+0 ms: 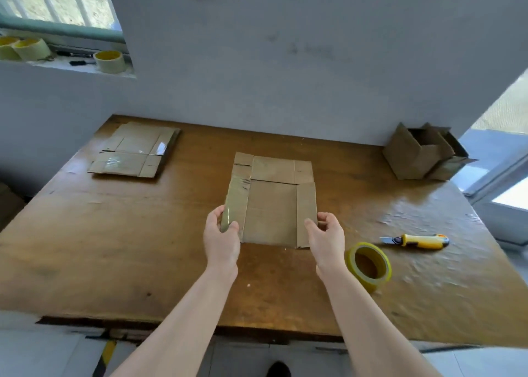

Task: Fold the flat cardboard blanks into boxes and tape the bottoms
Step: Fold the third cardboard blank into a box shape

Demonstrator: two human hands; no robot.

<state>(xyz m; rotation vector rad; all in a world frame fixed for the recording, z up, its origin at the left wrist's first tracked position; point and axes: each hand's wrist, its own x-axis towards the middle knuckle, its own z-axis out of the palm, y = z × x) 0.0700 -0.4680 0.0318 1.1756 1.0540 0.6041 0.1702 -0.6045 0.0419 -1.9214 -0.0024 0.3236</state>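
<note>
Both hands grasp the near corners of the blank (271, 205). The left hand (221, 241) curls round the near end of the left flap, thumb on top, fingers (225, 222) wrapped over its glossy, taped outer edge. The right hand (325, 241) pinches the near end of the right flap, thumb on the inner side and fingers behind the outer edge. Both side flaps are tipped up a little from the middle panel.

The blank sits at the middle of the table (143, 248), long side running near to far, its far flaps flat and well short of the wall (285, 76). I cannot tell whether its near edge touches the wood.

To the right, a yellow tape roll (368, 265) stands tilted on its rim just beside the right wrist. A yellow knife (417, 241) lies beyond it, blade pointing left, apart from the roll. A wide stretch of bare wood lies to the left, between the blank and the table's left edge.

At the far left corner a stack of blanks (134, 153) lies flat, well apart from the hands. At the far right corner a folded box (423, 153) lies on its side against the wall, flaps reaching past the table's right edge. Both forearms cross the table's near edge. More rolls (110, 60) sit on the window sill at far left.
</note>
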